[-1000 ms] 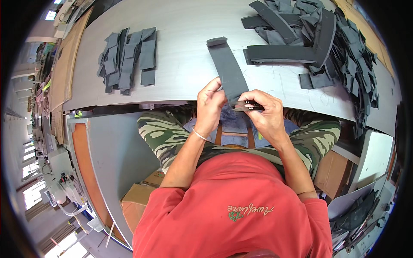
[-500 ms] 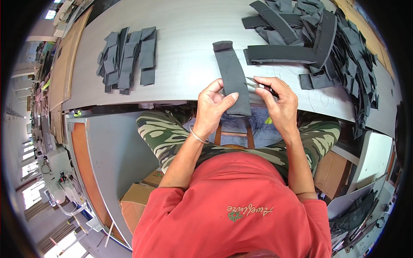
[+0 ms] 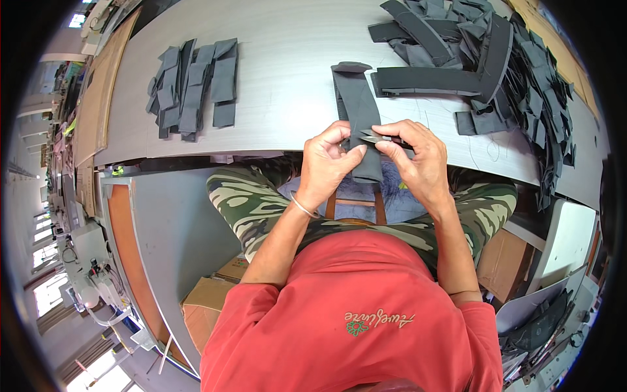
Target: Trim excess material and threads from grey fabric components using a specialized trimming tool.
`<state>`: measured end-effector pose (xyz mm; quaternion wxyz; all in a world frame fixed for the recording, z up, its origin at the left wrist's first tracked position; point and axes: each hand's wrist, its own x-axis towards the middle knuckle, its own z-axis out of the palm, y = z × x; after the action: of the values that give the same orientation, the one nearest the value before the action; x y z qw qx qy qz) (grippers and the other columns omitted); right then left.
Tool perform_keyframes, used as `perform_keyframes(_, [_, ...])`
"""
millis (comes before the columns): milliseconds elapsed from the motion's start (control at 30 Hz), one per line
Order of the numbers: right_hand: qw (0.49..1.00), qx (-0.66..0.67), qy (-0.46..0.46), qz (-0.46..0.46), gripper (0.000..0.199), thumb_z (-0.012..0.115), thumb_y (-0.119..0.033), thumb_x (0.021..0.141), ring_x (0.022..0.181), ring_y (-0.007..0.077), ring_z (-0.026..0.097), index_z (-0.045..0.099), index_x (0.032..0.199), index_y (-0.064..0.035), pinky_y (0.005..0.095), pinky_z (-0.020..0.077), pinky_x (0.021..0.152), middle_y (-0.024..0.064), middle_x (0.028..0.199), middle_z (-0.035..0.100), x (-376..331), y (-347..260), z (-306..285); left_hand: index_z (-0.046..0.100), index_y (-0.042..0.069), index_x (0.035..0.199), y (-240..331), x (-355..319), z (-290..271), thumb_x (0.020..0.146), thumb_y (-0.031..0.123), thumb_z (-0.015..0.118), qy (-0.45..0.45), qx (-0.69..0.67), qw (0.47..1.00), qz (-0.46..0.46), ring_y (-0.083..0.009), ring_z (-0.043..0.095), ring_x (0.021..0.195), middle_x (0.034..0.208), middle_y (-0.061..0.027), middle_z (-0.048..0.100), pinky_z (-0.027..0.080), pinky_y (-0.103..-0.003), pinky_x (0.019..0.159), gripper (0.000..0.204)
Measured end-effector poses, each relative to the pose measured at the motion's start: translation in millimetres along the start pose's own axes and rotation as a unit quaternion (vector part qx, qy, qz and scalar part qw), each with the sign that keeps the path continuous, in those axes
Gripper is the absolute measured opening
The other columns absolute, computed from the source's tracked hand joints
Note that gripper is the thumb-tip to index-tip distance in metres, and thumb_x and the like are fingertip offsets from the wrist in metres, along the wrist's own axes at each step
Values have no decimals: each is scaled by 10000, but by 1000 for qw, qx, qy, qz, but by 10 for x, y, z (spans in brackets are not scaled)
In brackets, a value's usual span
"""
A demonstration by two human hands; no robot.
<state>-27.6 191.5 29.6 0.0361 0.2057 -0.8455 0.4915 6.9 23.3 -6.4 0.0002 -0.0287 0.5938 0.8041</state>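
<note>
A dark grey fabric strip point(image 3: 359, 95) reaches from the table over its near edge, its far end folded over. My left hand point(image 3: 330, 159) pinches the strip's left side between thumb and fingers. My right hand point(image 3: 420, 157) grips small thread snips point(image 3: 373, 137), whose pointed metal blades lie over the middle of the strip, close to my left fingertips. Whether a thread is between the blades is too small to tell.
Several grey strips point(image 3: 196, 85) lie in a group at the table's left. A large heap of dark strips point(image 3: 457, 55) covers the far right, some hanging over the near edge point(image 3: 547, 176). Loose threads point(image 3: 490, 147) lie beside it. A cardboard box point(image 3: 206, 307) stands below, at left.
The strip has shifted and turned slightly to the right in my left hand. The snips have moved left, from beside the strip's right edge to over its middle.
</note>
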Motion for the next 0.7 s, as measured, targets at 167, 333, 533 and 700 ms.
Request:
perform_keyframes(167, [999, -13, 3, -29, 182, 721, -138, 748, 701, 216, 571, 706, 927, -111, 322, 430, 675, 38, 774, 642, 7, 20, 54, 632, -41, 931, 44, -27, -16, 808, -95, 635, -7, 64, 998, 0, -44, 494, 825, 934, 6, 525, 438, -189, 700, 134])
perform_keyframes(333, [991, -92, 26, -96, 191, 726, -144, 732, 660, 219, 532, 712, 922, -139, 327, 393, 664, 15, 758, 622, -3, 68, 83, 631, -35, 913, 110, -36, -17, 801, -89, 643, -17, 70, 997, -25, -32, 462, 784, 924, 17, 519, 409, -178, 649, 125])
perform_keyframes(533, [964, 254, 41, 69, 133, 672, -89, 844, 652, 69, 489, 688, 975, -72, 241, 365, 599, -44, 703, 565, -10, 125, 92, 605, -29, 910, 67, -38, 4, 791, -76, 648, -24, 65, 997, -34, 2, 450, 700, 921, 32, 538, 373, -162, 554, 135])
perform_keyframes(700, [954, 251, 60, 155, 182, 656, -139, 896, 670, 26, 384, 623, 1023, -14, 187, 319, 577, -53, 753, 505, 89, 203, 16, 559, -45, 896, 39, 13, 45, 790, -68, 631, -68, 113, 983, 126, -36, 461, 698, 929, -12, 554, 386, -180, 577, 131])
